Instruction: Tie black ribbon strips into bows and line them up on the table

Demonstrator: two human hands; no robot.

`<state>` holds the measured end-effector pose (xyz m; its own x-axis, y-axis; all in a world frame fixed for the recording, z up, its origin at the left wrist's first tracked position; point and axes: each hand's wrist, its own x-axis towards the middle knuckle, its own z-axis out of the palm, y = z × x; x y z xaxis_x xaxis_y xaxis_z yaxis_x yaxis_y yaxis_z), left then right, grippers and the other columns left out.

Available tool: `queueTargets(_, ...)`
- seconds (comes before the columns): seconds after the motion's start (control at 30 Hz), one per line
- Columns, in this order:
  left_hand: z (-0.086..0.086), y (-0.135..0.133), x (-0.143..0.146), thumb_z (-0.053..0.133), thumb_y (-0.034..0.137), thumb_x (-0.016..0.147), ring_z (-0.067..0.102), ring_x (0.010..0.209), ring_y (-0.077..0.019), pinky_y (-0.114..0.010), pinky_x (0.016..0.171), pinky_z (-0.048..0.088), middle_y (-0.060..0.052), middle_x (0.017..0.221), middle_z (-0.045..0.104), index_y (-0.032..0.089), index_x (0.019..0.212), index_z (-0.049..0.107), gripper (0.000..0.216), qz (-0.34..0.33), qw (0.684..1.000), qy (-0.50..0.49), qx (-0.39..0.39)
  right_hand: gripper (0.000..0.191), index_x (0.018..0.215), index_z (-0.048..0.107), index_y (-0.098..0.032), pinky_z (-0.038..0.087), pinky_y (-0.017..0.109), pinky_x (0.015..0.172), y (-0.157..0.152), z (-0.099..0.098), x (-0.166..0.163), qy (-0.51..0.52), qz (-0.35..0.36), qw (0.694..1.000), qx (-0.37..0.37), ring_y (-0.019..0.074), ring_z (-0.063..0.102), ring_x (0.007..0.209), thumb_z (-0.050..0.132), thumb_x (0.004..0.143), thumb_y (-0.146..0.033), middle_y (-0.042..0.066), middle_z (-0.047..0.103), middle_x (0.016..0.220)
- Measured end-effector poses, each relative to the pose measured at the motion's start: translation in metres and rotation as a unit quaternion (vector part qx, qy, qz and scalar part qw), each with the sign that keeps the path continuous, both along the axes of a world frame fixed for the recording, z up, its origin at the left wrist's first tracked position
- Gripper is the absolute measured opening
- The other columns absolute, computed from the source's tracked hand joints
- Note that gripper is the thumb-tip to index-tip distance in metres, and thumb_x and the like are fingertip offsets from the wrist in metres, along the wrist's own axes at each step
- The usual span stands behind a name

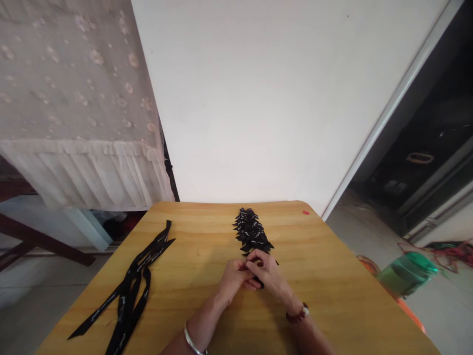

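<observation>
Both hands meet over the middle of the table, fingers pinched together. My left hand [235, 278] and my right hand [269, 274] grip a short black ribbon [260, 284], of which only a dark end shows below the fingers. Just beyond my fingertips lies a row of black ribbon bows [252, 229] with white lettering, overlapping one another. To the left, several long black ribbon strips [127, 291] with white print lie loosely tangled, apart from my hands. How the ribbon is folded between the fingers is hidden.
The wooden table [195, 246] stands against a white panel [244, 98]. A small red piece [306, 213] lies near its far right corner. On the right, a green-lidded container [408, 273] stands beside the table. A floral curtain [77, 84] hangs at the left.
</observation>
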<state>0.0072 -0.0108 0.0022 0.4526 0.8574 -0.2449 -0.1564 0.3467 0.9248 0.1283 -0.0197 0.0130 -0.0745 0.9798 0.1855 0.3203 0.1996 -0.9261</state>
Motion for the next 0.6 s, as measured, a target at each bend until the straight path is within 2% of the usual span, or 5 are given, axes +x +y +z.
queueTargets(0.07, -0.0002, 0.0005, 0.0004, 0.066, 0.030, 0.058, 0.061, 0.050, -0.0180, -0.024, 0.048, 0.044, -0.005, 0.051, 0.063, 0.010, 0.063, 0.063, 0.021, 0.001, 1.000, 0.008, -0.005, 0.004, 0.065, 0.052, -0.017, 0.039, 0.019, 0.053, 0.0004, -0.0015, -0.0007, -0.013, -0.007, 1.000, 0.013, 0.0110, 0.049, 0.057, 0.050, 0.068, -0.018, -0.002, 0.055, 0.063)
queueTargets(0.17, -0.0008, 0.0010, 0.0007, 0.065, 0.026, 0.058, 0.061, 0.050, -0.0173, -0.024, 0.048, 0.044, -0.004, 0.051, 0.063, 0.011, 0.064, 0.063, 0.016, 0.002, 1.000, 0.014, -0.009, 0.007, 0.063, 0.052, -0.017, 0.037, 0.019, 0.052, 0.0011, -0.0025, -0.0009, -0.024, -0.005, 0.999, 0.028, 0.0107, 0.048, 0.057, 0.047, 0.069, -0.015, -0.002, 0.053, 0.062)
queueTargets(0.6, -0.0041, 0.0022, 0.0007, 0.067, 0.030, 0.057, 0.059, 0.047, -0.0154, -0.025, 0.047, 0.046, -0.006, 0.055, 0.064, 0.010, 0.062, 0.062, 0.022, 0.017, 1.000, -0.012, -0.008, 0.013, 0.059, 0.047, -0.018, 0.032, 0.019, 0.048, 0.0009, -0.0039, -0.0087, -0.017, -0.039, 0.998, 0.037, 0.0103, 0.040, 0.053, 0.047, 0.072, -0.020, -0.004, 0.043, 0.056)
